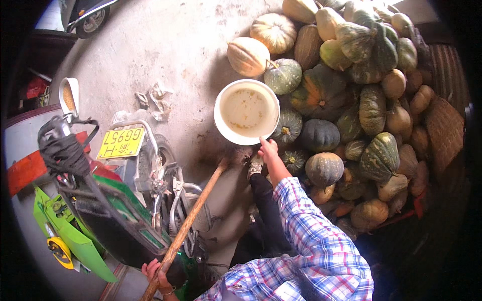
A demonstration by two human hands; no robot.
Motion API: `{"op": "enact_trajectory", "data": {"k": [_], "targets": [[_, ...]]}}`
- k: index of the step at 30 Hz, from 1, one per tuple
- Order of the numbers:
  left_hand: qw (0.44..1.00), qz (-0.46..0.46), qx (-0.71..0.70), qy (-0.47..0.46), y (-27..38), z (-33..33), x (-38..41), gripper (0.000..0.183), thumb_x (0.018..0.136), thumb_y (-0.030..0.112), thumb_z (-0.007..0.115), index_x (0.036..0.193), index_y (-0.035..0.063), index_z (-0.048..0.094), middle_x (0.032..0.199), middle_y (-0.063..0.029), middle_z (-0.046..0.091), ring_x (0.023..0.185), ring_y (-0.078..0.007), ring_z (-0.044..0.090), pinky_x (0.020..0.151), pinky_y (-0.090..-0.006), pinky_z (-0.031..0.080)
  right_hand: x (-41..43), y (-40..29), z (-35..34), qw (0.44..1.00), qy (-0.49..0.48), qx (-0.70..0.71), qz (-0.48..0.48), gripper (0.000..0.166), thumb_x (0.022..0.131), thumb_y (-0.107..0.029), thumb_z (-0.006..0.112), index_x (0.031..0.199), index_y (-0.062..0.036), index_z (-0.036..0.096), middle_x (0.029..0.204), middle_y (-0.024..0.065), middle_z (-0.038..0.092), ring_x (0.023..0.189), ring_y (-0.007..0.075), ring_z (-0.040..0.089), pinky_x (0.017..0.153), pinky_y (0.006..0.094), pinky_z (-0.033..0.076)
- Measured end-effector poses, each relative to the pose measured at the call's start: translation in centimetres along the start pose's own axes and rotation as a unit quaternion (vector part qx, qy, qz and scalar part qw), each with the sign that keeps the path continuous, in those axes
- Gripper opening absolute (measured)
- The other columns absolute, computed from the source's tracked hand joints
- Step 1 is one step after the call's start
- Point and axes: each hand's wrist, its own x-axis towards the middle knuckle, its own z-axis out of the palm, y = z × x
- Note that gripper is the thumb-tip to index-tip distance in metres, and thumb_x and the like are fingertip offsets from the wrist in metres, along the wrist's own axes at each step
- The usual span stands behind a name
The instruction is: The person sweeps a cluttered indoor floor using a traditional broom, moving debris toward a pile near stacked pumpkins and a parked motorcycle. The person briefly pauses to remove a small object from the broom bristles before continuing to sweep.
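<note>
My left hand point(158, 276) is wrapped around a long wooden tool handle point(196, 214) at the bottom of the view. The handle slants up to the right, and its far end reaches a dark patch by the bucket; the tool's head cannot be made out. My right hand point(269, 149) has its fingers on the near rim of a round white plastic bucket point(220, 126). Inside the bucket, yellowish-brown bits are scattered over the pale bottom. My shoe point(255, 165) is just below the bucket, beside my right hand.
A large heap of pumpkins and squashes point(322, 135) fills the right side, close against the bucket. At left stands a motorcycle point(113, 214) with a yellow plate. Beyond it are a green machine point(75, 240), a white scoop of grain point(69, 98) and crumpled wrappers point(160, 101).
</note>
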Motion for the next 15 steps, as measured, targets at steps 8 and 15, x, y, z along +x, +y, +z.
{"op": "enact_trajectory", "data": {"k": [8, 15], "targets": [[0.996, -0.025, 0.026, -0.078, 3.2, -0.9, 3.0, 0.039, 0.099, 0.031, 0.043, 0.102, 0.0014, 0.068, 0.108, -0.0162, 0.069, 0.107, -0.0315, 0.061, 0.107, -0.0507, 0.029, 5.9, -1.4, 1.7, 0.991, -0.06, 0.111, 0.034, 0.036, 0.083, 0.006, 0.054, 0.115, -0.0094, 0.056, 0.104, 0.0084, 0.065, 0.091, 0.0267, 0.068, 0.071, 0.045, 0.06], [0.993, -0.003, 0.058, -0.1, 2.5, -1.2, 2.6, 0.036, 0.099, 0.027, 0.044, 0.101, 0.0001, 0.068, 0.103, -0.0166, 0.069, 0.1, -0.0287, 0.064, 0.095, -0.0428, 0.043, -2.5, -11.0, 1.4, 0.985, -0.072, 0.147, 0.061, 0.032, 0.077, 0.009, 0.054, 0.107, -0.0013, 0.06, 0.1, 0.0135, 0.065, 0.091, 0.0305, 0.067, 0.073, 0.0467, 0.06]]}}
